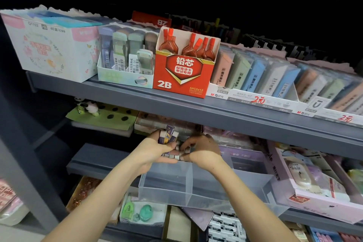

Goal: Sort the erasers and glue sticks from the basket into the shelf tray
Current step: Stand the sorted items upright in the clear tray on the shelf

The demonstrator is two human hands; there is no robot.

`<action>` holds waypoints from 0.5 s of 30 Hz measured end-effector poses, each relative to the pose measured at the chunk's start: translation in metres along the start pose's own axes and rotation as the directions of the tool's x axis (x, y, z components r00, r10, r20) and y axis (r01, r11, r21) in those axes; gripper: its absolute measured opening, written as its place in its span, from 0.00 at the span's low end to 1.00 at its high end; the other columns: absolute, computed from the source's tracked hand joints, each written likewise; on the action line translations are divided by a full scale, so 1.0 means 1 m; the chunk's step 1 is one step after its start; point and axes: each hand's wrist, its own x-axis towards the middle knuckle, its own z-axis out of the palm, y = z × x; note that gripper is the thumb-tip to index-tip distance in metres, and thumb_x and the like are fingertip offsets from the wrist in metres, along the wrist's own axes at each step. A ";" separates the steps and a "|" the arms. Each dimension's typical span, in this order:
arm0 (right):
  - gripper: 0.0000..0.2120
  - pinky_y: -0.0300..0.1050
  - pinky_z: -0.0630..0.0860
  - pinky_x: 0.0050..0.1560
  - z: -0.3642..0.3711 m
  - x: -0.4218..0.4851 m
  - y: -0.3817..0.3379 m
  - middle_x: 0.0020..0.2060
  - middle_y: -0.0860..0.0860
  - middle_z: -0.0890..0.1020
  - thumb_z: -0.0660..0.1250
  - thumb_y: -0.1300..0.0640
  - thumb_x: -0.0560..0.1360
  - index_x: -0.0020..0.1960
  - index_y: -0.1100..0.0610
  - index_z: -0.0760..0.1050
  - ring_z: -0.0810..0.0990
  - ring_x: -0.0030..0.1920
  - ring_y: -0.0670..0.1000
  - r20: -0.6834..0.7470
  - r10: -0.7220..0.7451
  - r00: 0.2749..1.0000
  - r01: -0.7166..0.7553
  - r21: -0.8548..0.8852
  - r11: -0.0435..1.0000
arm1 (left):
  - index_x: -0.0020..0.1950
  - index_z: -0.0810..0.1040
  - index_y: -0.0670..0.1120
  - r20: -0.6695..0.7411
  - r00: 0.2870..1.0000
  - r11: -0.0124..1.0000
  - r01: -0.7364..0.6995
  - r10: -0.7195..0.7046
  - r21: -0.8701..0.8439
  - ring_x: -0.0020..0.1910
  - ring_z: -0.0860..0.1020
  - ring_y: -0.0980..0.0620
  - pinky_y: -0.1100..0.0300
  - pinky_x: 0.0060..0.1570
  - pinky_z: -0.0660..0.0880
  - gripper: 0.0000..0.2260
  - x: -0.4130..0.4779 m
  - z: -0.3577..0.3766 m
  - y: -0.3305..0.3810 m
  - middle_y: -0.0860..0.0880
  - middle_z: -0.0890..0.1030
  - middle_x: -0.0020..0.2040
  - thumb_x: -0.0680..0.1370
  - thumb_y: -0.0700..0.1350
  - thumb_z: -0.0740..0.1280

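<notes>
On the middle shelf [94, 163], the left hand [157, 150] and right hand [204, 150] were held close together over the rear of the clear divided tray [196, 188]. A bundle of purple-sleeved erasers [168, 135] was gripped in the left; the eraser row [174, 156] beneath was pinched by the right's curled fingers.

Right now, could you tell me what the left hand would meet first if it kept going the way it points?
Probably the box of clear-wrapped packs just beyond; the left hand grips purple-sleeved erasers, and depth is unclear.
</notes>
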 end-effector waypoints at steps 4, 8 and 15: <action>0.08 0.41 0.73 0.57 0.001 -0.002 0.010 0.52 0.43 0.82 0.75 0.51 0.67 0.46 0.45 0.82 0.77 0.55 0.48 0.050 0.020 0.999 -0.031 0.221 0.975 | 0.54 0.75 0.43 -0.004 1.000 1.000 -0.006 0.006 0.002 0.43 0.83 0.49 0.55 0.40 0.81 0.09 0.000 0.001 0.000 0.45 0.81 0.50 0.76 0.34 0.67; 0.09 0.46 0.75 0.58 0.003 -0.005 0.015 0.46 0.45 0.83 0.76 0.56 0.66 0.37 0.43 0.79 0.79 0.50 0.48 0.056 0.016 0.998 -0.036 0.387 0.922 | 0.52 0.75 0.43 -0.001 1.000 0.999 -0.029 0.029 0.030 0.39 0.84 0.51 0.61 0.34 0.79 0.08 -0.003 0.003 0.000 0.46 0.81 0.45 0.76 0.33 0.67; 0.06 0.36 0.76 0.50 -0.004 -0.013 0.019 0.45 0.47 0.82 0.73 0.56 0.71 0.48 0.50 0.80 0.79 0.47 0.46 0.017 0.022 1.000 -0.028 0.643 0.765 | 0.49 0.77 0.43 0.028 0.999 0.998 -0.039 0.038 0.041 0.40 0.84 0.52 0.64 0.32 0.76 0.08 -0.010 0.009 0.003 0.46 0.83 0.43 0.75 0.32 0.68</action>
